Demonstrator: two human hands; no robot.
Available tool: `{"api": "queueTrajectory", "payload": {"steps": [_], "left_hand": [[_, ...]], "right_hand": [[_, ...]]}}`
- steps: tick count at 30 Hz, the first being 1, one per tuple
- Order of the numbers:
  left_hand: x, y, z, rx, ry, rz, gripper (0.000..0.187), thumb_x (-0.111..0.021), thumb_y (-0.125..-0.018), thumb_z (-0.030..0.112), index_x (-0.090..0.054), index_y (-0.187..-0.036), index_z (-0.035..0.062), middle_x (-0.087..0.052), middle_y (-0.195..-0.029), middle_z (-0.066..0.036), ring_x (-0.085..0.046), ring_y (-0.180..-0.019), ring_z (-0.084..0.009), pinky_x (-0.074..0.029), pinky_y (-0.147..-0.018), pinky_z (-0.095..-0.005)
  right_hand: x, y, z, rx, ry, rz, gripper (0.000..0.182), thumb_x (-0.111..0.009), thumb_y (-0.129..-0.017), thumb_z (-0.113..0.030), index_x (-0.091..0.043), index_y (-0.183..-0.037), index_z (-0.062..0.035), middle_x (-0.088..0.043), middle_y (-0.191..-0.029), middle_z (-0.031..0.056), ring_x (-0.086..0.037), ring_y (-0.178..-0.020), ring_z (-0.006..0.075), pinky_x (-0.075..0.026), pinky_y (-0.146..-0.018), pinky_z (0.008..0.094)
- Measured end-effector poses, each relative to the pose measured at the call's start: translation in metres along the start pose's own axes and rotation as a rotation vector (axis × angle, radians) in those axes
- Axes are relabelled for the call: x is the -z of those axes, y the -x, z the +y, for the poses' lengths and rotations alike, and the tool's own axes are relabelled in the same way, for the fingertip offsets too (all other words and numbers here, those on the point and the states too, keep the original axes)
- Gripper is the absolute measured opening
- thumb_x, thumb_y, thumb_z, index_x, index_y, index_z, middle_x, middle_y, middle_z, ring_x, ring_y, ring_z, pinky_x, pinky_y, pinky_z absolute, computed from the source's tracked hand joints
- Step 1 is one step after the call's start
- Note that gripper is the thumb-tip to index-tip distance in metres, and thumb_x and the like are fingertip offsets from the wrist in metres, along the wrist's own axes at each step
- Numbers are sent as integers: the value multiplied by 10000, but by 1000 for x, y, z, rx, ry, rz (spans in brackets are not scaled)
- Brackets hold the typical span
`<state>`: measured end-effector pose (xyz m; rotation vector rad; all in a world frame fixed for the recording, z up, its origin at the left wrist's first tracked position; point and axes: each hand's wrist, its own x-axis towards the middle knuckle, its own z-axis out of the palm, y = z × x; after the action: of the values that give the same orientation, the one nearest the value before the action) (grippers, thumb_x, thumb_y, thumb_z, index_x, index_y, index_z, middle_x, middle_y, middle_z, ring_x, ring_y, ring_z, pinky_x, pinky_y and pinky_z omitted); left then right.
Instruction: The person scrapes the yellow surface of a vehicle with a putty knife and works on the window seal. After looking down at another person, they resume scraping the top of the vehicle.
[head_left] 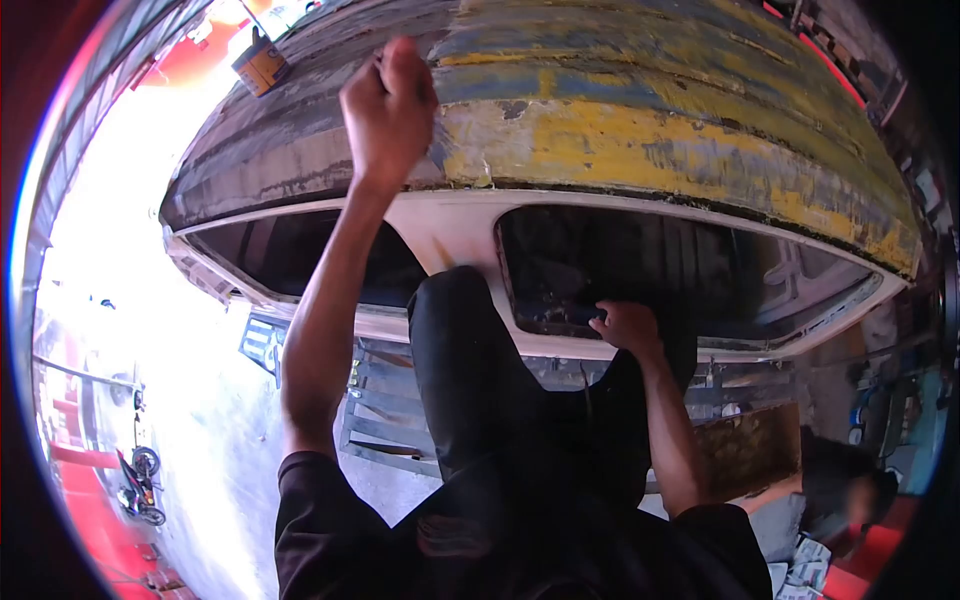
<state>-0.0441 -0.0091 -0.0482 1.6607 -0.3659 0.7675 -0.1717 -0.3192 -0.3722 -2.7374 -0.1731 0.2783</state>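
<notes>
A vehicle roof (pixel 600 130) spans the top of the head view, its ribbed surface patched with worn yellow, grey and brown. Raised over its near edge is my left hand (pixel 392 125), curled into a fist; whatever it may hold is hidden by the fingers. My right hand (pixel 630 326) is lower, by my knee and the bottom edge of a dark side window (pixel 640 265). Its fingers look loosely apart, with nothing seen in them. Between the windows stands a pale pillar (pixel 455 225), with my bent knee (pixel 450 300) in front of it.
A can with a yellow label (pixel 260 66) stands on the roof's far left. Below me are dark slats (pixel 390 405) and a brown box (pixel 750 450). A motorbike (pixel 142 485) is parked at left. Another person (pixel 845 490) is low at right, near newspaper sheets (pixel 806 565).
</notes>
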Motion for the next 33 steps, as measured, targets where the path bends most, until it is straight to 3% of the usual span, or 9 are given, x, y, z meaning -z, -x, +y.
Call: {"api": "queueTrajectory", "payload": {"steps": [2, 5, 10, 13, 14, 17, 22, 25, 33], "left_hand": [[-5, 0, 5, -259, -136, 99, 490, -495, -1086, 410, -617, -763, 62, -573, -578, -38, -521, -466, -136, -375, -403, -261], [21, -13, 17, 115, 316, 73, 518, -514, -1079, 434, -619, -734, 63, -592, -587, -30, -534, -461, -130, -401, -419, -267], [-7, -7, 15, -192, -76, 136, 568, -490, -1091, 491, -573, -744, 49, -529, -541, -21, -489, -406, -130, -354, -378, -290], [23, -27, 30, 77, 321, 64, 571, -492, -1087, 497, -583, -744, 50, -536, -542, -23, -496, -403, -134, -369, -388, -288], [1, -24, 24, 51, 8, 278, 590, -441, -1088, 540, -562, -769, 60, -462, -544, -20, -375, -397, -122, -265, -381, -291], [-6, -4, 8, 173, 100, -49, 619, -472, -1081, 546, -560, -740, 37, -521, -534, -31, -483, -397, -125, -355, -372, -292], [-5, -19, 16, -136, -105, 286, 586, -463, -1081, 543, -583, -790, 48, -513, -542, -34, -453, -410, -124, -332, -388, -299], [1, -9, 9, 33, 24, 28, 559, -461, -1087, 489, -641, -807, 40, -576, -574, -47, -526, -451, -138, -391, -426, -300], [-2, -5, 13, -41, -189, 46, 545, -504, -1078, 422, -659, -737, 26, -627, -590, -72, -614, -541, -171, -500, -547, -353]], "right_hand": [[-6, -3, 1, 6, -18, 13, 445, -763, -860, -422, -737, -1192, -128, -774, -940, 107, -742, -921, 316, -575, -841, 455], [-15, -3, 5, 35, 23, 61, 439, -761, -862, -422, -738, -1189, -130, -774, -928, 106, -742, -916, 317, -576, -839, 453], [-7, -5, 3, 13, -3, -2, 442, -757, -867, -425, -736, -1195, -130, -778, -918, 99, -745, -909, 311, -579, -833, 451], [-10, -3, 3, 5, 2, -13, 442, -752, -870, -430, -737, -1196, -132, -780, -931, 96, -745, -913, 310, -580, -835, 451], [-8, -3, 3, 0, 9, -19, 442, -749, -872, -432, -737, -1197, -133, -781, -938, 96, -746, -916, 311, -580, -835, 450], [-2, -2, 1, 15, 29, -7, 444, -743, -874, -438, -737, -1197, -133, -781, -960, 96, -744, -924, 312, -580, -837, 450], [-12, -1, 4, -5, 14, 3, 448, -740, -870, -447, -737, -1193, -137, -778, -958, 100, -741, -930, 319, -576, -841, 456], [-7, -3, 5, -4, 5, 16, 444, -743, -867, -444, -738, -1189, -139, -776, -942, 102, -741, -925, 321, -575, -839, 457], [-7, -6, 2, -3, 18, -33, 462, -723, -879, -459, -724, -1237, -167, -771, -974, 120, -735, -965, 336, -582, -864, 460]]}}
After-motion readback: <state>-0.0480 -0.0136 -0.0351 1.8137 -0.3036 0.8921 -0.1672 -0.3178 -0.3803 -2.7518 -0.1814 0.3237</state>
